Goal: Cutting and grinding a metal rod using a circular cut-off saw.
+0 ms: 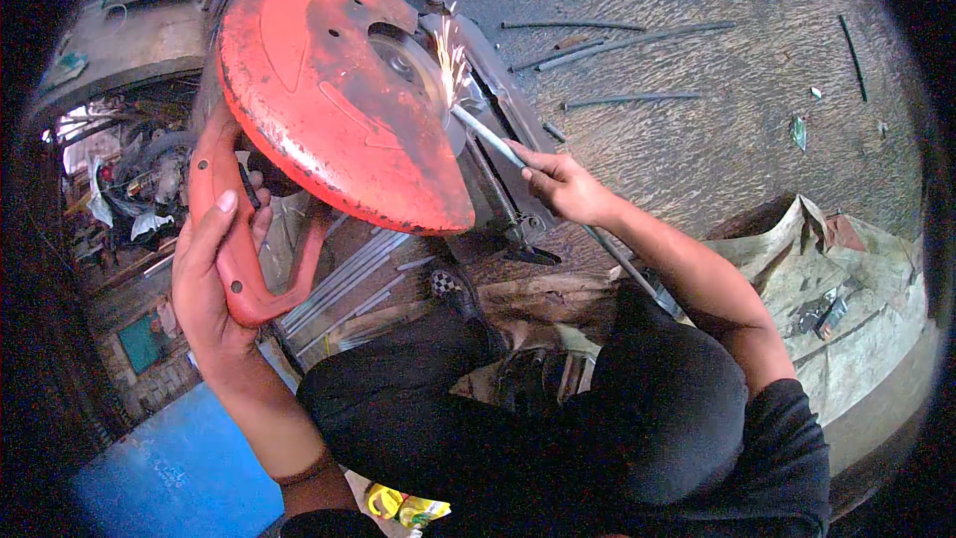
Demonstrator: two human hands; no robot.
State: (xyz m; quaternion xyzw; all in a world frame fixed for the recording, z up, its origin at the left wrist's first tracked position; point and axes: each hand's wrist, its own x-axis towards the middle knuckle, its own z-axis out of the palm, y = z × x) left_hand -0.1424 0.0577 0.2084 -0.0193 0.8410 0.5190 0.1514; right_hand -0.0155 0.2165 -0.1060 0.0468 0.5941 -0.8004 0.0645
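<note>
A chop saw (344, 120) with a scuffed red blade guard fills the upper left. My left hand (207, 264) is closed round its red handle (234, 257), the thumb on the near side and the fingertips by the black trigger. Right of the guard, my right hand (570, 187) grips a thin grey metal pipe (486, 136). The pipe's far end meets the blade edge, and bright sparks (450, 65) fly up from there. Behind my hand the pipe slants down toward my right knee. The guard hides much of the blade.
Several dark rods (637, 45) lie on the rough floor at the far right. A bundle of grey pipes (349, 279) lies below the saw. Crumpled sheeting (846, 309) spreads at right; a blue board (184, 468) is at lower left, near a yellow packet (406, 506).
</note>
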